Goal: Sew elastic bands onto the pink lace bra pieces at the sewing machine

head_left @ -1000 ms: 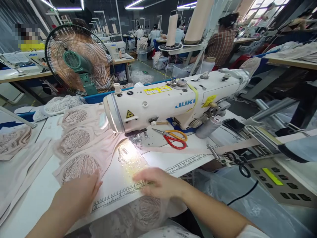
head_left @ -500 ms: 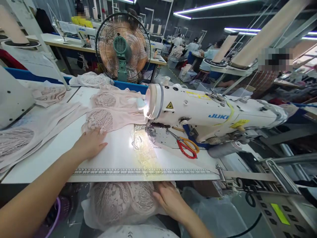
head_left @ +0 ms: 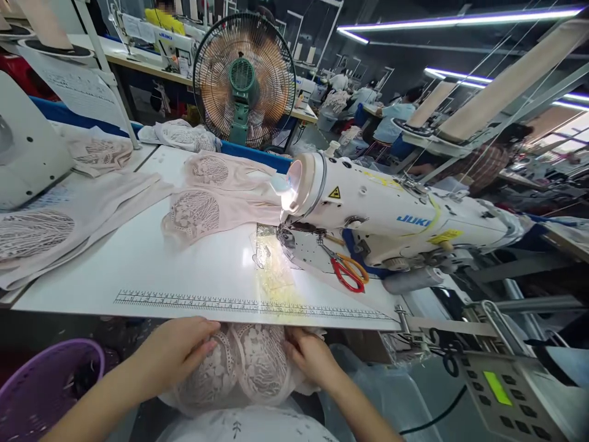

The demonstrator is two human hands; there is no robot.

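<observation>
A bundle of pink lace bra cups [head_left: 243, 362] sits in my lap, just below the front edge of the white sewing table [head_left: 138, 270]. My left hand [head_left: 177, 351] lies on the bundle's left side, fingers curled over the lace. My right hand [head_left: 309, 355] grips its right side, fingers tucked into the fabric. More pink lace pieces [head_left: 202, 209] lie on the table beside the head of the white Juki sewing machine [head_left: 391, 215], whose lamp lights the needle plate.
Red and orange scissors [head_left: 346, 270] lie under the machine arm. A ruler strip [head_left: 239, 304] runs along the table's front edge. A purple basket [head_left: 41, 387] sits at lower left, a control panel [head_left: 501, 387] at lower right. A fan [head_left: 243, 80] stands behind; other people work farther back.
My left hand has left the lace piece on the table and dropped to the bundle in my lap. My right hand stays on the bundle. The view has tilted down.
</observation>
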